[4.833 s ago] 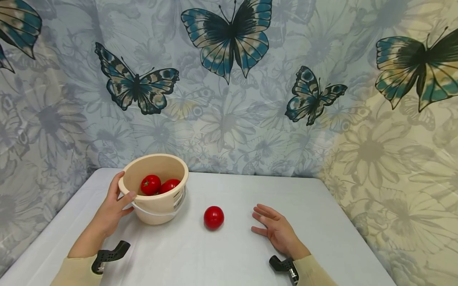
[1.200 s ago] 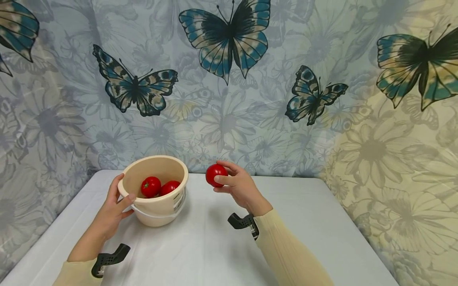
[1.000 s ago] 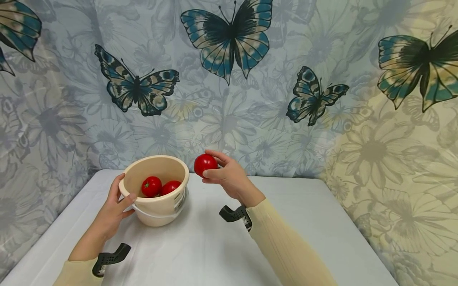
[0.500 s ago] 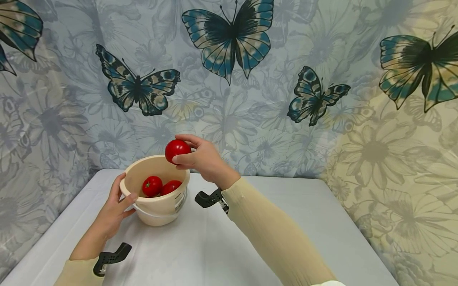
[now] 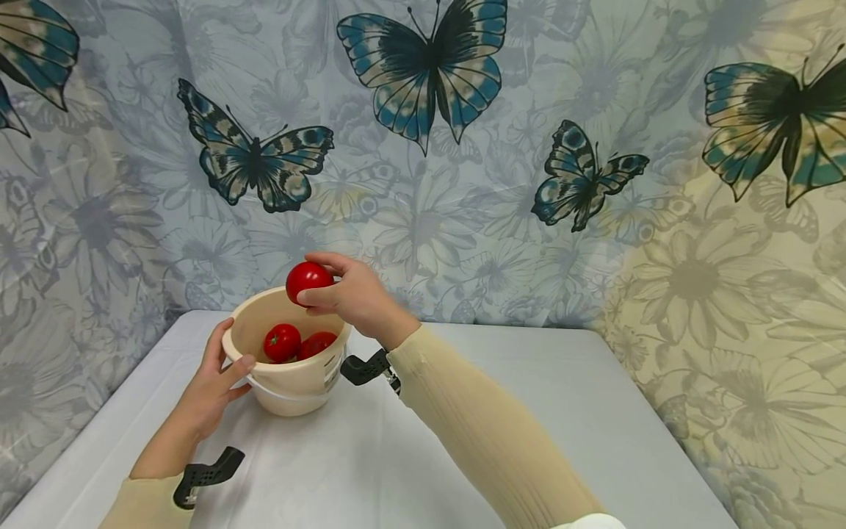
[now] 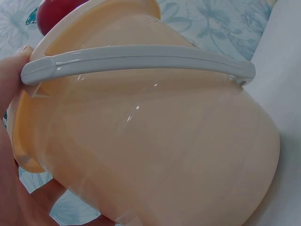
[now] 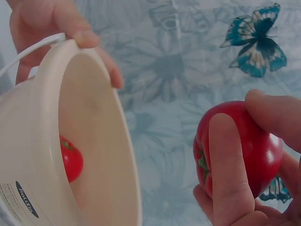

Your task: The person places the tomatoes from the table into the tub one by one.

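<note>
A cream plastic bucket (image 5: 291, 386) stands at the left of the table, its pale handle (image 6: 141, 59) hanging down the near side. My left hand (image 5: 210, 378) grips its left rim, thumb at the near edge and fingers on the outside. Inside lie a red tomato (image 5: 282, 342) with a green stem and a second red tomato (image 5: 317, 344). Above the bucket's back right rim, my right hand (image 5: 357, 294) holds another red tomato (image 5: 309, 283) between thumb and fingers. In the right wrist view this held tomato (image 7: 263, 160) shows its green stem end, apart from the bucket.
A white cloth covers the table (image 5: 529, 411). Behind it hangs a flowered fabric backdrop (image 5: 423, 220) with large butterflies. A black wrist camera mount (image 5: 208, 470) sits on the left wrist, and a similar mount (image 5: 363, 367) on the right one.
My right hand picked up the tomato from the middle of the table, raised it and carried it left over the bucket. My left hand has stayed on the rim.
</note>
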A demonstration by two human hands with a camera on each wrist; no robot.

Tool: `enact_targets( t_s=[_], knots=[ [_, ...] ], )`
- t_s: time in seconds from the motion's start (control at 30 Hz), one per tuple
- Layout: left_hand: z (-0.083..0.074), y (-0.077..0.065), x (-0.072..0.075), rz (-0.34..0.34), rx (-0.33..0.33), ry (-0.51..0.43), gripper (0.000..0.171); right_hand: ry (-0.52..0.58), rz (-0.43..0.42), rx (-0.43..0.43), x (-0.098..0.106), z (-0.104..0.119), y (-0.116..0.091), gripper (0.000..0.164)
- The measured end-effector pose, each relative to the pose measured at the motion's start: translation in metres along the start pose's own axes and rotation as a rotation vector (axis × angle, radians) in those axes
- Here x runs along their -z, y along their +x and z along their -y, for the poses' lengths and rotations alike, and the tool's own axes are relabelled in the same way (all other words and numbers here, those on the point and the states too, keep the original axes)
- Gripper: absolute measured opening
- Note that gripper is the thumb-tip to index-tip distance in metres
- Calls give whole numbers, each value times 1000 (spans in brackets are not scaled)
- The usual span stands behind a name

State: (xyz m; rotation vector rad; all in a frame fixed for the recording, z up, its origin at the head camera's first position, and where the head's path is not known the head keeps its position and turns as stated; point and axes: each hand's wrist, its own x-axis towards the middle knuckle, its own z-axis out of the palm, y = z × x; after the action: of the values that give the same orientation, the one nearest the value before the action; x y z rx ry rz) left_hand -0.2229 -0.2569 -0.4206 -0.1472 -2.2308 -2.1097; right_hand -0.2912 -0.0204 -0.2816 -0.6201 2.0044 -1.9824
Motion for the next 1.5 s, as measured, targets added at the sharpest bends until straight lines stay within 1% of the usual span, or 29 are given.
enact_targets(
  t_s=[0.23,0.43,0.57,0.67,0.77,0.87,0.93,1.0,1.07,1.17,1.23,1.27,1.33,1.4,1.5],
  knots=[
    [0,-1,0,1,-6,-4,82,-40,-21,7,-7,-3,3,57],
    [2,-1,1,7,-8,-2,81,-57,9,4,-9,-5,2,59],
    [2,1,0,14,-12,-4,80,-110,38,25,-4,-6,0,59],
    [3,1,-1,14,-17,-1,80,-149,42,37,1,-6,-2,60],
    [4,0,-1,16,-14,6,80,-120,35,28,9,-8,-6,60],
    [6,-2,-1,19,-5,9,80,-96,17,11,24,-11,-12,61],
    [7,-2,0,22,0,8,80,-99,-2,9,43,-14,-18,61],
    [7,-3,1,25,1,-1,81,-119,-33,7,66,-14,-25,62],
    [7,-3,2,24,-4,-11,81,-111,-76,5,93,-14,-31,63],
    [7,-5,6,15,-11,-18,81,-118,-154,-22,132,-14,-40,63],
    [6,-7,8,10,-12,-8,81,-169,-203,-46,155,-14,-46,64],
    [6,-9,9,10,-10,0,82,-220,-223,-58,165,-14,-50,64],
    [3,-11,11,14,4,53,84,-378,-268,-81,181,-14,-58,63],
    [-3,-14,14,17,28,150,86,-554,-284,-87,190,-14,-66,62],
    [-21,-15,22,46,89,358,94,-801,-273,-85,197,-15,-74,62]
  ],
)
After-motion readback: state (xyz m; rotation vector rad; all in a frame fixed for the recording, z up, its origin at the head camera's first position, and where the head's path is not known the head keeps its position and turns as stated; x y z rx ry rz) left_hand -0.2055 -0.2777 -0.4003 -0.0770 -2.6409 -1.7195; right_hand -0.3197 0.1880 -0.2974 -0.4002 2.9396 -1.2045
